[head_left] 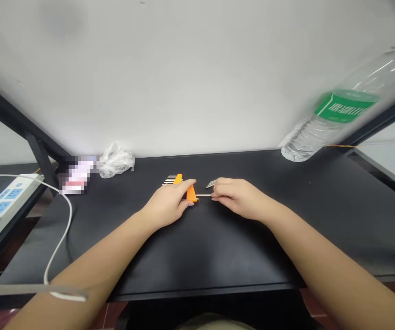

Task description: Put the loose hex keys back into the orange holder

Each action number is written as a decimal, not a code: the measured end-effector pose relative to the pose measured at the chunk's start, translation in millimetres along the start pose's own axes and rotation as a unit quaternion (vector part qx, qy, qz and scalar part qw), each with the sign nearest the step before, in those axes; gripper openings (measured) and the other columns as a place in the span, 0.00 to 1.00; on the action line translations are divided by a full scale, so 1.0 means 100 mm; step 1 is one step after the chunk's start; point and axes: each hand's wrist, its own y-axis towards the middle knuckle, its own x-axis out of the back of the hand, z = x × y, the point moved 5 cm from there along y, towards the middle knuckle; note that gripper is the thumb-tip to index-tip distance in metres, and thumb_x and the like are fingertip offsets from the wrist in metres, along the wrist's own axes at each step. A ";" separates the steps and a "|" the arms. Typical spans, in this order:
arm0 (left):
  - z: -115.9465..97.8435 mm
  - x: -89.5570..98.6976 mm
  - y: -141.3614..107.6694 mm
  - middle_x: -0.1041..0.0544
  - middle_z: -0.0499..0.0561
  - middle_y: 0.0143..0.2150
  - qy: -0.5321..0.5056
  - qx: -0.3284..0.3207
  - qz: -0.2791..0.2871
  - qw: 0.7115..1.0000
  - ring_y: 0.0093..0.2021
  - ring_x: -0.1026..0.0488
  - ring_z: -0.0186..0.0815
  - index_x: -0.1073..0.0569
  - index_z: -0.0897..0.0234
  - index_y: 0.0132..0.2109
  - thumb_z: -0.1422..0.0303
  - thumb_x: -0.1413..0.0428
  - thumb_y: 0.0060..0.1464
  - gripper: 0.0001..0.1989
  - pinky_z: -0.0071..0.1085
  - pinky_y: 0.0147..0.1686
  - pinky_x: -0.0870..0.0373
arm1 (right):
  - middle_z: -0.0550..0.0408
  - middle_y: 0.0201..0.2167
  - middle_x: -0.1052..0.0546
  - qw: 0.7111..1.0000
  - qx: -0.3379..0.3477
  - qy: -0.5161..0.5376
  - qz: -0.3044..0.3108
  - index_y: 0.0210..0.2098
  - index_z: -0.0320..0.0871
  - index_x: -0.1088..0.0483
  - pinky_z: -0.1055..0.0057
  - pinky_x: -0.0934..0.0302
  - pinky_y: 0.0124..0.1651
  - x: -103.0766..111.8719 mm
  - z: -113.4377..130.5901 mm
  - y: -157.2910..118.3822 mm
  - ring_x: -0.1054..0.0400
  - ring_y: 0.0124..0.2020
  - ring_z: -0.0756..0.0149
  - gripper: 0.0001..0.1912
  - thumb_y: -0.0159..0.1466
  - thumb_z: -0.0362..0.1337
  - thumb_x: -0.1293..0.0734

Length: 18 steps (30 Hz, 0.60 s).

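In the head view, both bare hands are working near the middle of a flat, matt-black tabletop (200,252). The left hand (163,206) is grasping a bright orange, wedge-sided holder (191,194), its thumb and fingers partly covering it. Just across from it, the right hand (240,198) is pinching the end of a thin, pale, straight rod (204,195) between thumb and fingertips; the rod's other end is reaching the orange holder, bridging the short gap between the hands. Whether it is sitting inside, I cannot tell.

A row of slim, silvery metal rods (170,179) is jutting left from the holder, and a small bunch of silvery metal sticks (210,184) is lying just behind the right fingers.

Now the edges: the tabletop's front edge is running well nearer the body than the hands, both forearms crossing over it. Its back edge is meeting a plain pale-grey wall (197,78), with a strip of black surface separating hands from wall. A crumpled clear plastic bag (117,160) is sitting at the back left, and a large clear plastic bottle with a green label (343,107) is standing well off to the right. A white cable (67,224) is looping over the left side, near the left forearm.
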 end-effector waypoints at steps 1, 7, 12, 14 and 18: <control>0.00 0.00 0.00 0.22 0.52 0.54 -0.001 -0.001 0.001 1.000 0.51 0.24 0.44 0.40 0.54 0.69 0.64 0.44 0.64 0.29 0.40 0.51 0.29 | 0.55 0.34 0.27 1.000 0.001 0.007 0.003 0.34 0.45 0.29 0.69 0.39 0.40 0.00 -0.01 0.00 0.33 0.36 0.66 0.09 0.70 0.30 0.38; -0.05 0.00 -0.01 0.21 0.52 0.51 -0.007 -0.022 0.002 1.000 0.49 0.24 0.43 0.39 0.55 0.69 0.64 0.42 0.63 0.29 0.38 0.51 0.30 | 0.53 0.39 0.25 1.000 0.006 0.028 0.007 0.39 0.46 0.27 0.65 0.37 0.45 -0.05 0.05 0.03 0.31 0.40 0.63 0.10 0.69 0.29 0.39; -0.18 0.01 -0.02 0.20 0.50 0.46 -0.037 -0.065 0.008 0.997 0.47 0.24 0.41 0.38 0.57 0.66 0.66 0.42 0.63 0.27 0.37 0.51 0.32 | 0.53 0.41 0.26 0.994 -0.013 0.103 0.024 0.42 0.45 0.30 0.66 0.36 0.44 -0.19 0.17 0.09 0.32 0.41 0.64 0.12 0.64 0.24 0.38; -0.21 0.02 -0.02 0.20 0.49 0.44 -0.047 -0.075 0.012 0.996 0.45 0.23 0.40 0.37 0.56 0.65 0.67 0.42 0.63 0.26 0.37 0.50 0.32 | 0.54 0.38 0.27 0.987 -0.056 0.145 0.027 0.40 0.45 0.33 0.68 0.36 0.40 -0.23 0.15 0.10 0.32 0.37 0.65 0.13 0.60 0.23 0.38; -0.21 0.03 -0.02 0.20 0.49 0.44 -0.048 -0.073 0.012 0.996 0.45 0.23 0.40 0.37 0.56 0.64 0.67 0.42 0.63 0.25 0.37 0.49 0.33 | 0.56 0.38 0.25 0.958 -0.130 0.252 0.047 0.43 0.45 0.35 0.69 0.34 0.40 -0.31 0.07 0.10 0.30 0.37 0.67 0.16 0.59 0.23 0.39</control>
